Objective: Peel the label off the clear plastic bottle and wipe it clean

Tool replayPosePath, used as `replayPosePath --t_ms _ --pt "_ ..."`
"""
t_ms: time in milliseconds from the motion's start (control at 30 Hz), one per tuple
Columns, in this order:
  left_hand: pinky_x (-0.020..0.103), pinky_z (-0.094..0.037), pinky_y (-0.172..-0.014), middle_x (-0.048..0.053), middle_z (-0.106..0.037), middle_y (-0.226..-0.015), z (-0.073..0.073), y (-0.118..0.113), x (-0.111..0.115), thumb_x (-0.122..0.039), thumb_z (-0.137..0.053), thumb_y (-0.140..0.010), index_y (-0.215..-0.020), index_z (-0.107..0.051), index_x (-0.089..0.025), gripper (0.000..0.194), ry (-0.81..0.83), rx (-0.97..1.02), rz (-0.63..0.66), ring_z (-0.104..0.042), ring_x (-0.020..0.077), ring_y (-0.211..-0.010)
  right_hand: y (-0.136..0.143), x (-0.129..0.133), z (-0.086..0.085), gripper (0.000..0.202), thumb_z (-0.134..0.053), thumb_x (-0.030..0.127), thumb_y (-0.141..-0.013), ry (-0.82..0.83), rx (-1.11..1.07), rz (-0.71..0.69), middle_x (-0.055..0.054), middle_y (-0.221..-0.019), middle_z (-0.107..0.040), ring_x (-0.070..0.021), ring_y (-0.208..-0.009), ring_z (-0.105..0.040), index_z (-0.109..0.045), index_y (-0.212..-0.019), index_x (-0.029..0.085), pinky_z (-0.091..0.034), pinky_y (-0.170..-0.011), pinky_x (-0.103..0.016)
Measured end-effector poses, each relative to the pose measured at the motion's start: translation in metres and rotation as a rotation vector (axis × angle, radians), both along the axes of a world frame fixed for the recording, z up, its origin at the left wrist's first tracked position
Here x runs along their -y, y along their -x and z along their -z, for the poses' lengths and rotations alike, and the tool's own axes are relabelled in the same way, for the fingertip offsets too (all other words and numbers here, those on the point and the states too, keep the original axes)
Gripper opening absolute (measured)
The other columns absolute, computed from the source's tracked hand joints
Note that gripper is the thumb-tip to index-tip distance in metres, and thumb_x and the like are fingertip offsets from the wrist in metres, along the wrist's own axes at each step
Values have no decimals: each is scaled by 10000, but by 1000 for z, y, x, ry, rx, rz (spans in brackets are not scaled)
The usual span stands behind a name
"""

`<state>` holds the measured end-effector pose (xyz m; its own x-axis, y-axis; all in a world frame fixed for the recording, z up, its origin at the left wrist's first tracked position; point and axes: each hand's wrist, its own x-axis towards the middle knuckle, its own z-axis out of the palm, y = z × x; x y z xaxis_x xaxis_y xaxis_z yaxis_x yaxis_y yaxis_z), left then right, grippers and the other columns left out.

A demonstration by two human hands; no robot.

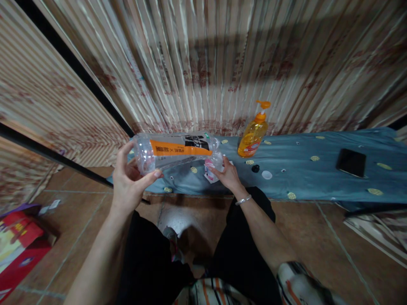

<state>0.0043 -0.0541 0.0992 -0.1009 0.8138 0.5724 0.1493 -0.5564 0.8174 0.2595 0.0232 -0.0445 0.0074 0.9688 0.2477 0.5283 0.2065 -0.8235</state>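
Observation:
A large clear plastic bottle (174,149) with an orange, grey and black label lies sideways in the air above the cloth. Its base is gripped by my left hand (129,182), thumb on the near side and fingers around the far side. My right hand (227,173) closes around the neck end, where the mouth is partly hidden. Just under that end, close to my right thumb, is a small pink-and-white item (209,164); its kind is unclear. To the right lie a small black cap-like piece (255,168) and a white round disc (267,175).
An orange pump bottle (253,135) stands on the blue-green cloth-covered bench (295,156), by the curtain (203,67). A black phone (351,162) lies farther right. Dark metal poles (79,76) slant at left. A red box (25,254) sits on the tiled floor.

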Motion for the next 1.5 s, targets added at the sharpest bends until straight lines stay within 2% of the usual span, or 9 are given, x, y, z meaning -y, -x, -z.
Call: replayPosePath --t_ms 200,367,500,700,933,1500 --pt "281 -628 -531 41 -668 -1087 1 1 0 -164 -880 -584 -1216 -571 -263 710 -6 -31 -3 -702 169 -776 0 1 -1 544 -682 497 -762 10 -2 -14 -115 -1060 -708 -288 -984 -672 -539 -1180 180 -522 -858 -418" --pt "280 -629 -554 51 -670 -1088 1 2 -1 -179 -879 -592 -1223 -558 -247 711 -13 -57 -15 -702 190 -832 0 0 0 512 -674 514 -763 8 -8 -14 -107 -1034 -711 -289 -968 -672 -548 -1139 190 -520 -850 -424" --pt "268 -621 -534 41 -677 -1049 0 2 -1 -182 -879 -587 -1233 -550 -237 727 8 -47 -14 -699 156 -743 0 1 0 526 -673 510 -765 13 -11 -19 -113 -1037 -710 -290 -980 -669 -542 -1154 182 -518 -857 -425" --pt "313 -630 -615 45 -671 -1070 1 4 -1 -196 -885 -578 -1244 -548 -233 748 9 -54 -24 -699 159 -754 0 2 -3 535 -677 496 -761 17 20 -5 -116 -1053 -709 -291 -980 -671 -540 -1170 180 -521 -851 -421" --pt "277 -626 -618 17 -691 -999 -1 3 0 -170 -868 -600 -1248 -539 -240 730 -8 -66 3 -702 149 -752 0 1 -2 550 -681 504 -757 13 24 10 -116 -1064 -709 -293 -993 -670 -541 -1180 182 -520 -855 -417" --pt "282 -620 -607 43 -673 -1032 -5 3 0 -207 -883 -577 -1239 -553 -221 739 29 -81 -39 -692 163 -767 0 2 -1 557 -676 504 -771 12 -3 -23 -122 -1065 -706 -295 -1002 -665 -527 -1193 173 -511 -873 -431"
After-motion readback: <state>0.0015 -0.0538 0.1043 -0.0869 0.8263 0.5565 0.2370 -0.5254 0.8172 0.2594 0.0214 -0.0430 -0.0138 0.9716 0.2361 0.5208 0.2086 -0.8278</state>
